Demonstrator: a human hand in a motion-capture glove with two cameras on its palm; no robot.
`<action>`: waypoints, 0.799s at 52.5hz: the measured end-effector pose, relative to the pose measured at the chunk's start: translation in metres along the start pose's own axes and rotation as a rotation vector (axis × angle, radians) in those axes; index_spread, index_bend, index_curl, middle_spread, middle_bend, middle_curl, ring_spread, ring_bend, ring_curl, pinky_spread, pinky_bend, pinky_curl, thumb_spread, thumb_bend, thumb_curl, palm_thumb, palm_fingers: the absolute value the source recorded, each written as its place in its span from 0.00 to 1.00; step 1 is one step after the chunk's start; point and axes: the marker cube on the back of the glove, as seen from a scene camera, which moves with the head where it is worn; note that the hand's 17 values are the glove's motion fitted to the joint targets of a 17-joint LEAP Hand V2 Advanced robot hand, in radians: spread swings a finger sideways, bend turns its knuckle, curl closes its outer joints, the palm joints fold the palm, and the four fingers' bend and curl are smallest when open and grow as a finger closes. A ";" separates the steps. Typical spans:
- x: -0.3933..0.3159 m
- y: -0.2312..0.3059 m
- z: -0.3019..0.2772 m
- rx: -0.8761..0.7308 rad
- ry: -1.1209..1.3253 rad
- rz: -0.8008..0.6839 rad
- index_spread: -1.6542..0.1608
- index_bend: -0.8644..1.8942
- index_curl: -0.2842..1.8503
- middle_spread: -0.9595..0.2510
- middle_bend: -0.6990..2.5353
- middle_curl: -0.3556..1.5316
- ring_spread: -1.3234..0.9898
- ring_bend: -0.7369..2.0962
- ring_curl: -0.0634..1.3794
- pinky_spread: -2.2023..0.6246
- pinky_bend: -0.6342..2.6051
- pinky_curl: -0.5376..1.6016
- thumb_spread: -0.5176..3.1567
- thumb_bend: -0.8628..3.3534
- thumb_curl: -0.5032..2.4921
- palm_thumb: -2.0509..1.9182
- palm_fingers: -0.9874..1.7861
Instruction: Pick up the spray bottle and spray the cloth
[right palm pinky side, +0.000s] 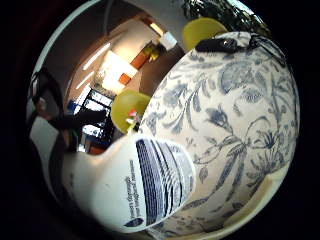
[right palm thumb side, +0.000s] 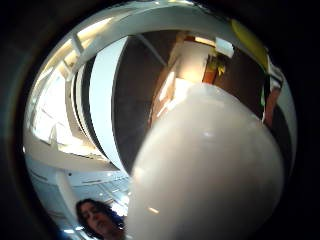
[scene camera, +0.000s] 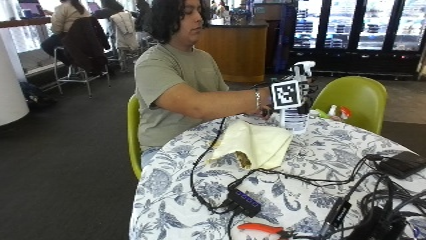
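Cables (scene camera: 293, 180) and orange pliers (scene camera: 263, 229) crowd the table's near side; bare tablecloth (scene camera: 336, 145) lies right of the yellow cloth (scene camera: 256, 142).

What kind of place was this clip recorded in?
Probably a café or canteen-style common area: a wooden counter, glass-door fridges along the back wall, and other people on stools behind. The person works at a round table with a floral cloth.

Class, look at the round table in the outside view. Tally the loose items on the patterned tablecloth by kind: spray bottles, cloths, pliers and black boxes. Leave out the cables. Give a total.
Spray bottles: 1, the spray bottle under the gloved right hand
Cloths: 1, the yellow cloth
Pliers: 1, the orange-handled pliers
Black boxes: 2, the hub and the black box
Total: 5
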 end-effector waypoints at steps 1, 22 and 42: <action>0.001 0.002 -0.001 -0.026 -0.011 0.014 0.76 0.40 0.43 0.65 0.42 0.50 0.49 0.51 0.38 0.68 0.36 0.46 0.25 0.20 0.47 0.76 0.83; 0.026 0.134 -0.088 -0.443 0.421 -0.207 0.72 0.35 0.32 0.73 0.32 0.42 0.53 0.41 0.30 0.83 0.32 0.43 0.38 0.19 0.37 0.70 0.50; 0.014 0.274 -0.188 -0.526 0.894 -0.238 0.68 0.37 0.28 0.70 0.27 0.38 0.52 0.38 0.27 0.86 0.32 0.42 0.41 0.20 0.32 0.68 0.45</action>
